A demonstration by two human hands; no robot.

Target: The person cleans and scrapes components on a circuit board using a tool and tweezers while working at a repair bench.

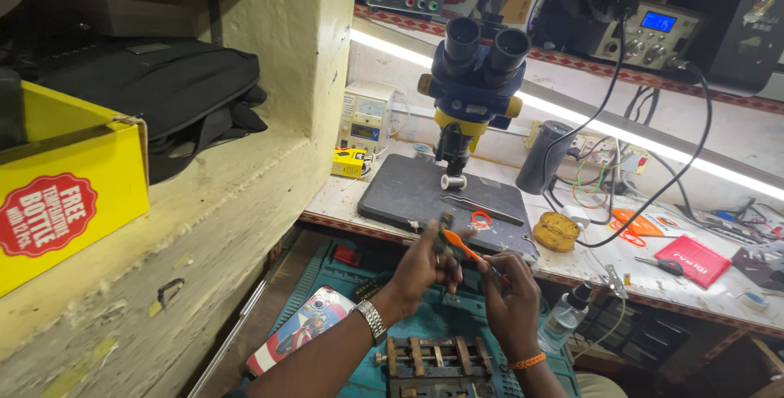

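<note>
hands close together: left hand (425, 271) grips small part (446, 235), right hand (508, 292) grips orange tool (462, 246).

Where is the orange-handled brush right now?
In the head view, the orange-handled brush is in the right hand, low centre, touching a small part in the left hand, before the microscope's dark base plate.

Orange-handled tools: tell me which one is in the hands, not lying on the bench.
The slim orange-handled brush, gripped by the right hand beside the left hand. The orange-handled scissors lie untouched on the white bench to the right.
</note>
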